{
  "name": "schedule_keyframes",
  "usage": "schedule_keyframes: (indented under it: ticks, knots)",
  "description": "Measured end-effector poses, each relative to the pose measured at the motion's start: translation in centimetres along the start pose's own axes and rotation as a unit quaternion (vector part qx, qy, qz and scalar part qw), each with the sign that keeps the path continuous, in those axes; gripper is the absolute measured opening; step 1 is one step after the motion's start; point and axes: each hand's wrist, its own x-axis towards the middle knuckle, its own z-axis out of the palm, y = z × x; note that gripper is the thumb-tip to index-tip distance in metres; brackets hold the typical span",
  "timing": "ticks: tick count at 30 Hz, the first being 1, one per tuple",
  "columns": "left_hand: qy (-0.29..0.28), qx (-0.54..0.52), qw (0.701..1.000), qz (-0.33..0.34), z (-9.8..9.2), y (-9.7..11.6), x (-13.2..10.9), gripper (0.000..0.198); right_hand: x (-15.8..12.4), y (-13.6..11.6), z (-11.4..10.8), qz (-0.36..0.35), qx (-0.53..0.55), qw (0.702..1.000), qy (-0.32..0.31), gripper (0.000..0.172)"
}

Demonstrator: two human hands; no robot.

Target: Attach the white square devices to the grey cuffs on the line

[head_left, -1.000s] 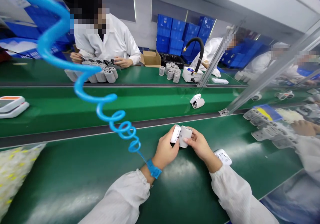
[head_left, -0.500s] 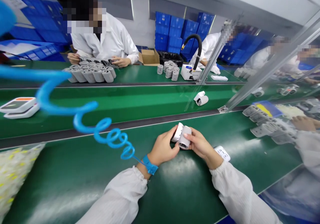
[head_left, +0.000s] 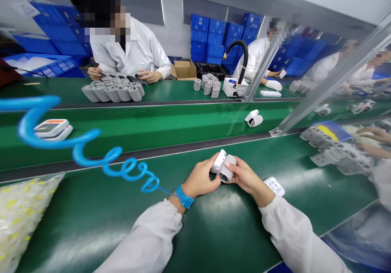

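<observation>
Both my hands hold one small device (head_left: 224, 167) just above the green bench: a white box-shaped unit joined to a rolled grey cuff. My left hand (head_left: 200, 179) grips its left side, fingers curled round it. My right hand (head_left: 244, 177) closes on the cuff from the right, thumb on top. A blue wrist strap (head_left: 184, 196) on my left wrist trails a coiled blue cord (head_left: 91, 155) off to the left. A white flat device (head_left: 274, 185) lies just behind my right wrist.
An identical white-and-grey unit (head_left: 254, 119) lies on the green conveyor belt (head_left: 159, 122). A white monitor (head_left: 52, 128) sits on the belt at left. A bag of yellow-white parts (head_left: 18, 212) lies at left. Across, a person in white handles grey cuffs (head_left: 113, 92). Grey cuffs (head_left: 332, 151) pile at right.
My hands have turned the device and lowered it slightly, with the cuff opening tipped more toward me. The unit on the conveyor has drifted right. The coiled cord has swung lower left.
</observation>
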Motion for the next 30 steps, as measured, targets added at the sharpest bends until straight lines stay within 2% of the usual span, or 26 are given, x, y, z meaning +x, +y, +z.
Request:
schedule_keyframes:
  ticks: [4,8,11,14,16,18,21,25,30]
  knots:
    - [0.007,0.006,1.000,-0.007,0.2,-0.3,0.0,0.068,0.0,0.2,0.4,0.005,-0.010,1.000,0.006,0.044]
    - [0.019,-0.003,0.999,-0.041,0.4,-0.8,0.0,0.064,-0.1,0.7,1.2,-0.003,-0.070,0.997,0.030,0.049]
    - [0.039,-0.101,0.989,-0.096,0.6,-1.4,0.2,0.059,0.0,0.6,0.8,-0.019,-0.119,0.992,0.022,0.056]
    - [0.039,-0.312,0.940,-0.137,0.8,-1.9,0.7,0.057,0.2,-0.1,-0.5,-0.052,-0.130,0.990,0.026,0.059]
    - [0.027,-0.420,0.896,-0.141,0.9,-2.0,0.9,0.060,0.1,-0.6,-1.2,-0.100,-0.123,0.987,0.039,0.048]
    - [0.013,-0.480,0.864,-0.148,0.9,-1.9,1.1,0.061,0.0,-0.9,-1.4,-0.139,-0.119,0.983,0.017,0.040]
    - [-0.006,-0.521,0.837,-0.167,0.9,-1.8,1.0,0.061,-0.5,-0.9,-1.2,-0.148,-0.113,0.982,-0.042,0.045]
    - [-0.011,-0.524,0.834,-0.171,0.8,-1.7,0.8,0.063,-0.8,-1.1,-1.4,-0.142,-0.112,0.980,-0.081,0.056]
    - [-0.019,-0.487,0.853,-0.186,1.2,-1.8,0.6,0.061,-0.9,-1.3,-2.2,-0.121,-0.178,0.973,-0.078,0.070]
